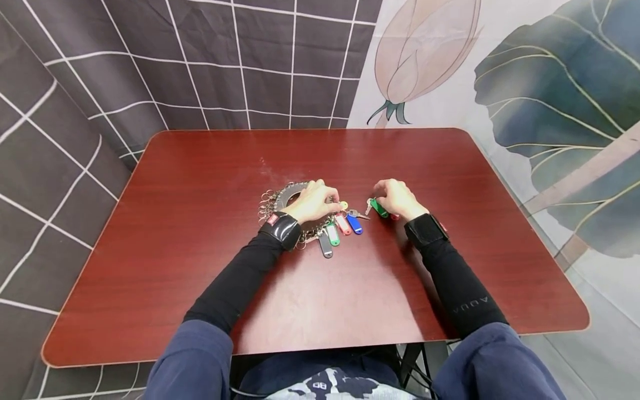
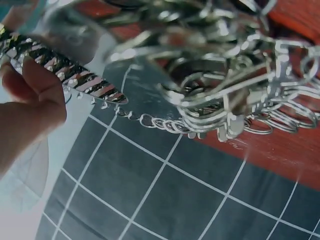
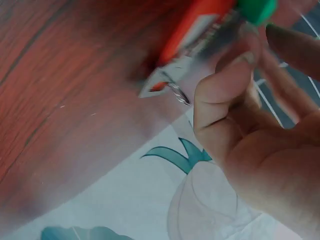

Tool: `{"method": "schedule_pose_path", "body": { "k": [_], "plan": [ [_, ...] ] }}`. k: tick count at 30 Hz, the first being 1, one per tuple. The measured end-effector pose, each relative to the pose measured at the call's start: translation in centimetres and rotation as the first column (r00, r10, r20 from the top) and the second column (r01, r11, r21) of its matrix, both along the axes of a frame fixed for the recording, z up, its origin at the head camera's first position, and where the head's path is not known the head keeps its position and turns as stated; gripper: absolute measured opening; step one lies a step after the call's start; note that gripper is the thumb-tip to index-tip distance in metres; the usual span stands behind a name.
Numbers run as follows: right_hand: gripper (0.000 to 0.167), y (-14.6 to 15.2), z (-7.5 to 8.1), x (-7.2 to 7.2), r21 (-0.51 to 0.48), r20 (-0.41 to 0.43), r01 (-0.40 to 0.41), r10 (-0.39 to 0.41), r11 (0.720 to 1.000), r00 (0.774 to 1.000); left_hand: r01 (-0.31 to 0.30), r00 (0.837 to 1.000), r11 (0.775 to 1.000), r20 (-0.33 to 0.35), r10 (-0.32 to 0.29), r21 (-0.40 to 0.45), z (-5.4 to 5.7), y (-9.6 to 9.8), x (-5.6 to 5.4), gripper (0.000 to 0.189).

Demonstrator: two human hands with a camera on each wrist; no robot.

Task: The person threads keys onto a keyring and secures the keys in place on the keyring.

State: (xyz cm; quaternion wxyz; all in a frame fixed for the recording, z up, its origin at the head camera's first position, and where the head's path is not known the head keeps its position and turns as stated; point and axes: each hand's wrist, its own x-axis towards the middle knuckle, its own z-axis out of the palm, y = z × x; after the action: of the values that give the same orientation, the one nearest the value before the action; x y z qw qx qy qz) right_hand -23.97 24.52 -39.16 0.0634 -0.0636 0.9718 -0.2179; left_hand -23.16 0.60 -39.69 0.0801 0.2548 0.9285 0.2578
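Gripping the metal key ring [image 1: 285, 196] with the left hand [image 1: 314, 202]; well apart, pinching a green key tag [image 1: 378, 208] right of the ring with the right hand [image 1: 398, 200]. Could snag crowded split rings [image 2: 172, 126] by tugging askew, or drop that tag by pinching loosely. Counting beside the ring: one gray tag [image 1: 326, 245], one blue tag [image 1: 355, 224], one yellow tag [image 1: 343, 205], two green tags [image 1: 333, 234], two red tags [image 1: 343, 224]; cannot count split rings.
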Motion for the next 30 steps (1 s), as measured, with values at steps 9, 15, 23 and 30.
{"method": "schedule_pose_path", "body": {
  "k": [9, 15, 23, 30],
  "plan": [
    [0.010, 0.9, 0.8, 0.2, -0.142, -0.094, -0.026, 0.012, 0.990, 0.996, 0.147, 0.989, 0.987, 0.034, -0.145, -0.071, 2.5, -1.7, 0.4, 0.032],
    [0.015, 0.2, 1.3, 0.5, -0.464, -0.072, -0.052, 0.021, 0.884, 0.997, 0.135, 0.990, 0.987, 0.036, -0.133, -0.082, 1.5, -2.4, 0.3, 0.040],
    [0.014, -0.5, 1.0, 1.4, -0.871, 0.124, 0.046, 0.128, 0.489, 0.984, 0.098, 0.989, 0.995, 0.115, -0.097, -0.005, 0.0, -3.7, 0.0, 0.042],
    [0.007, -1.0, 0.9, 1.3, -0.881, 0.200, 0.095, 0.182, 0.464, 0.963, 0.100, 0.979, 0.985, 0.191, -0.073, -0.138, 2.4, -4.4, -0.5, 0.022]
  ]
}}
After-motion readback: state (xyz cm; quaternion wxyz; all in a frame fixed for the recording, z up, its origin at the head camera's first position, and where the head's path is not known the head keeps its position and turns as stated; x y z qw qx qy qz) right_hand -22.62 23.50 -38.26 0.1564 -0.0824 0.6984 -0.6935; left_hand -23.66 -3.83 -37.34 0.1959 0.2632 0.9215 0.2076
